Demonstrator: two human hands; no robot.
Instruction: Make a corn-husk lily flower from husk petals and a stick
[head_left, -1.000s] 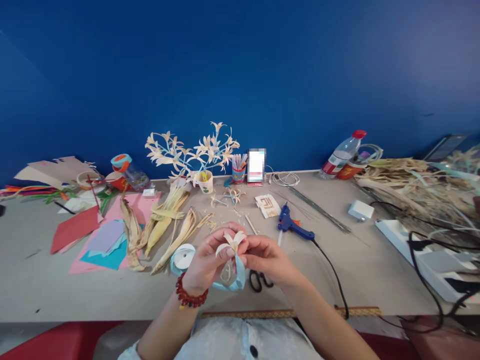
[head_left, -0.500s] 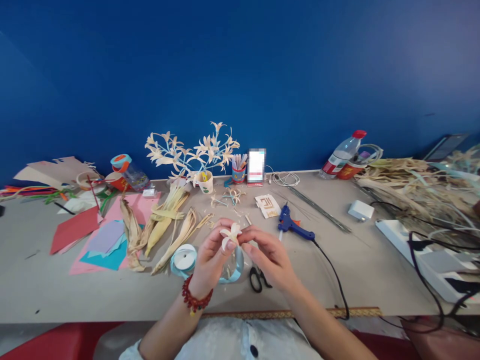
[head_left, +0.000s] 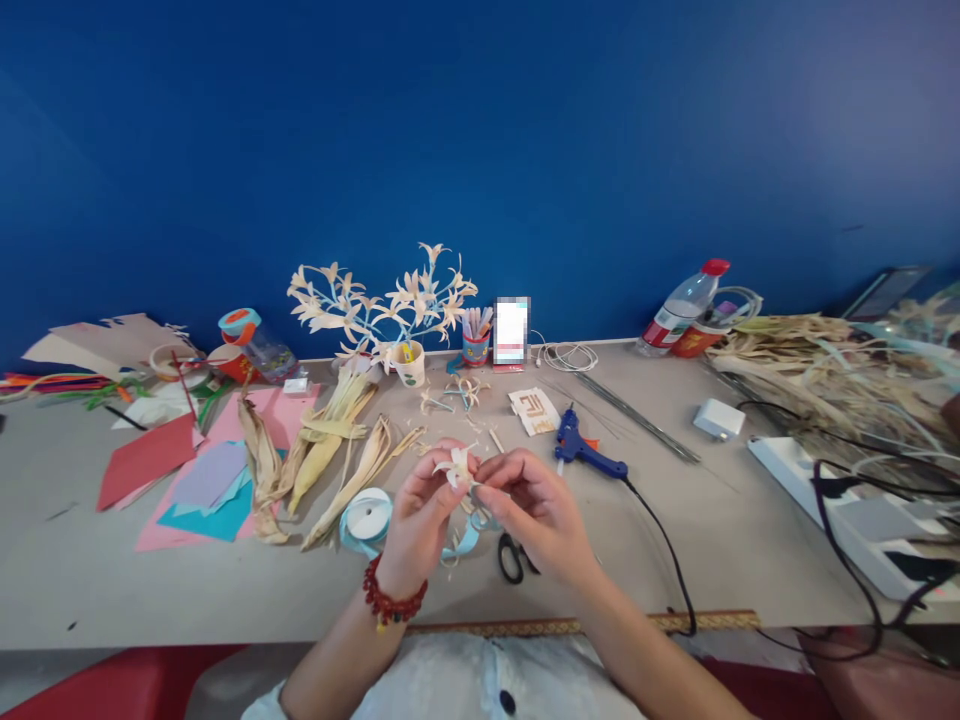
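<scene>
My left hand point(head_left: 426, 520), with a red bead bracelet on the wrist, pinches a small cream husk flower point(head_left: 456, 468) between thumb and fingers. At the flower's base the fingers of my right hand point(head_left: 531, 500) are closed, where a light blue tape point(head_left: 463, 542) runs up beneath them; the exact grip is partly hidden. The tape's roll point(head_left: 369, 515) lies on the table left of my hands. Black-handled scissors point(head_left: 511, 558) rest below my right hand. To the right lies a blue glue gun point(head_left: 581, 445) with its black cord.
Behind my hands, similar flowers stand in a paper cup point(head_left: 409, 364), beside a pen holder point(head_left: 475, 348) and a propped phone point(head_left: 511, 335). Corn husks point(head_left: 330, 450) and coloured papers point(head_left: 146, 460) lie left. Thin wires point(head_left: 637, 415), a power strip point(head_left: 825, 515) and a husk pile point(head_left: 787, 345) lie right.
The flower has tipped and turned slightly in my fingers. My right fingers have curled in closer to its base, and the loop of blue tape hangs lower and smaller.
</scene>
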